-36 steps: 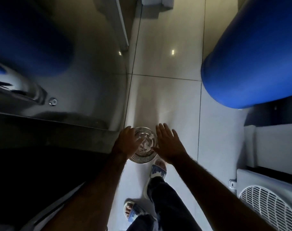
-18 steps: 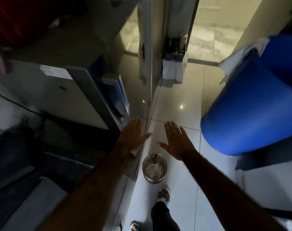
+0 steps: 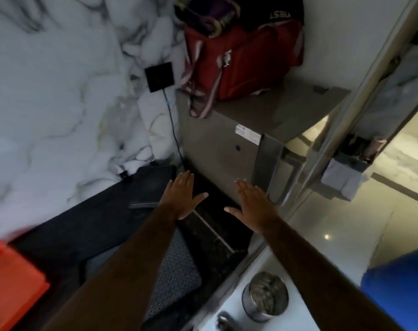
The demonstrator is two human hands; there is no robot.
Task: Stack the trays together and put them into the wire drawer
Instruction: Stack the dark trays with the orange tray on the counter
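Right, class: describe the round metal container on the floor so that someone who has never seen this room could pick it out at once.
Start at the big blue barrel at the lower right edge and look left across the pale tiled floor. There stands a small steel container, upright, open-topped, below the right hand. It is the only round, shiny metal thing on the floor.

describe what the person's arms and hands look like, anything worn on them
Both forearms are bare as far as the picture shows, with no sleeves in view. The left hand and the right hand have no gloves, and no rings, watch or wristband can be seen. The forearms show some hair.
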